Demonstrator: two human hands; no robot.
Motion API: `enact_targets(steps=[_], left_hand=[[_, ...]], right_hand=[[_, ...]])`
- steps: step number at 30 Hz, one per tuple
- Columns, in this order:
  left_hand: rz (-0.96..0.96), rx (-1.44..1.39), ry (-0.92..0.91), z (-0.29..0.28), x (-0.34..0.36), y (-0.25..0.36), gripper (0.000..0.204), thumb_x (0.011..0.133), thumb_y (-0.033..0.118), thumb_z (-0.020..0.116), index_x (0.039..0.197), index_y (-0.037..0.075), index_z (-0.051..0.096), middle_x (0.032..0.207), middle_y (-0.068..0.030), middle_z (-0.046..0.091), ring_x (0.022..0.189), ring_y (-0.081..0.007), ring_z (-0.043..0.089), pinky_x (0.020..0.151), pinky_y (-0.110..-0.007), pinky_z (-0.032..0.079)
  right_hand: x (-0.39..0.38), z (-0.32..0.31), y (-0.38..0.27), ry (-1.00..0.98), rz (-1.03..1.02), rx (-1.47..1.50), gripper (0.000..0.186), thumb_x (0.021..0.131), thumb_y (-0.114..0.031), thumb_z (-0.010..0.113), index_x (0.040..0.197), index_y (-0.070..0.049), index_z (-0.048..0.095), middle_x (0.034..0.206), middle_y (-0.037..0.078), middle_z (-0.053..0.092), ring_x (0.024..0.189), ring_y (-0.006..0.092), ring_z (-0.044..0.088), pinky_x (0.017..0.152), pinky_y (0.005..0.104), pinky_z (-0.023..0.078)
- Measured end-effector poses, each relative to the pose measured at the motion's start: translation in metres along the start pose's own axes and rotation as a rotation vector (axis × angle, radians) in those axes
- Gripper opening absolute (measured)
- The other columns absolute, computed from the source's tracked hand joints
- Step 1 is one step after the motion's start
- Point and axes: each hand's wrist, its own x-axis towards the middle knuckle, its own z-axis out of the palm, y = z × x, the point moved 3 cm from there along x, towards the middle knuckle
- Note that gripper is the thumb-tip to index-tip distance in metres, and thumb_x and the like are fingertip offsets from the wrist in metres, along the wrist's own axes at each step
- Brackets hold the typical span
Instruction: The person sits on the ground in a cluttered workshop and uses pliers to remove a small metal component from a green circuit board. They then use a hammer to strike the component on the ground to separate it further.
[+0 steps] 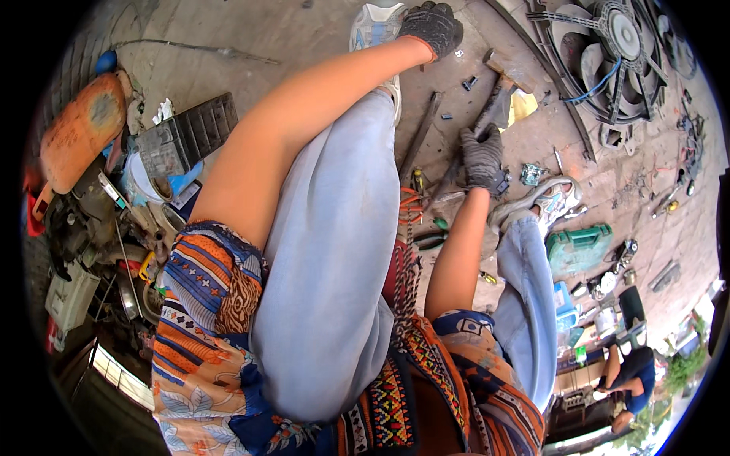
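Observation:
My left hand (432, 32), in a dark grey knitted glove, is at the top beside my shoe (374, 30). Its fingers are curled in, and whatever they may hold is hidden. My right hand (483, 158), gloved the same way, is closed round the dark handle of a hammer (496, 105). The hammer's brown head points away from me, near the ground. A yellow and white piece (522, 106) lies beside the handle. Left of it, a flat metal bar (420, 137) rests on the floor, and small dark bolt-like parts (470, 83) are scattered about.
A radiator fan (620, 34) with a blue wire lies at the far right. A green case (579, 249) and loose tools sit beyond my right leg. To the left are an orange seat-like part (85, 133) and piled scrap. Another person (635, 380) bends at the lower right.

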Motion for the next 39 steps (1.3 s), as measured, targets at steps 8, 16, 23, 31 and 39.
enact_targets(steps=[8, 16, 23, 31, 39], left_hand=[[0.216, -0.362, 0.219, 0.01, -0.001, -0.028, 0.016, 0.073, 0.024, 0.058, 0.079, 0.011, 0.065, 0.091, -0.0144, 0.058, 0.088, -0.0285, 0.055, 0.075, -0.042, 0.046], [0.063, -0.68, 0.566, -0.026, -0.024, -0.031, 0.02, 0.071, 0.007, 0.061, 0.091, 0.006, 0.059, 0.092, -0.0166, 0.053, 0.09, -0.0322, 0.052, 0.081, -0.039, 0.044], [-0.061, -0.825, 0.641, -0.017, -0.023, -0.043, 0.019, 0.077, 0.008, 0.056, 0.095, 0.005, 0.056, 0.093, -0.0191, 0.052, 0.092, -0.0349, 0.051, 0.081, -0.042, 0.042], [-0.104, -0.782, 0.619, -0.002, -0.023, -0.048, 0.019, 0.077, 0.021, 0.059, 0.093, 0.011, 0.06, 0.096, -0.0156, 0.055, 0.096, -0.0328, 0.052, 0.082, -0.043, 0.045], [-0.168, -0.814, 0.476, -0.014, -0.027, -0.045, 0.02, 0.076, 0.022, 0.06, 0.092, 0.01, 0.06, 0.098, -0.0151, 0.054, 0.096, -0.0325, 0.052, 0.082, -0.042, 0.045]], right_hand=[[-0.019, 0.006, -0.026, -0.884, 0.376, 1.518, 0.026, 0.088, -0.03, 0.056, 0.088, -0.004, 0.053, 0.073, 0.004, 0.055, 0.046, 0.0099, 0.042, 0.04, 0.0221, 0.036], [-0.053, 0.01, -0.053, -0.112, 0.087, 0.666, 0.042, 0.089, -0.047, 0.048, 0.082, -0.007, 0.056, 0.049, 0.0, 0.045, 0.036, 0.0095, 0.038, 0.035, 0.0219, 0.029], [-0.07, 0.025, -0.067, 0.054, -0.058, 0.352, 0.04, 0.093, -0.04, 0.043, 0.081, -0.004, 0.055, 0.055, 0.006, 0.051, 0.042, 0.0157, 0.045, 0.041, 0.0295, 0.036], [-0.058, 0.039, -0.069, 0.015, 0.348, 0.601, 0.048, 0.084, -0.058, 0.049, 0.072, -0.012, 0.056, 0.051, 0.001, 0.05, 0.037, 0.0114, 0.043, 0.035, 0.0233, 0.03], [-0.042, 0.033, -0.037, 0.186, -0.219, -0.144, 0.05, 0.092, -0.046, 0.037, 0.076, -0.003, 0.057, 0.059, 0.01, 0.054, 0.054, 0.0215, 0.053, 0.05, 0.0354, 0.04]])
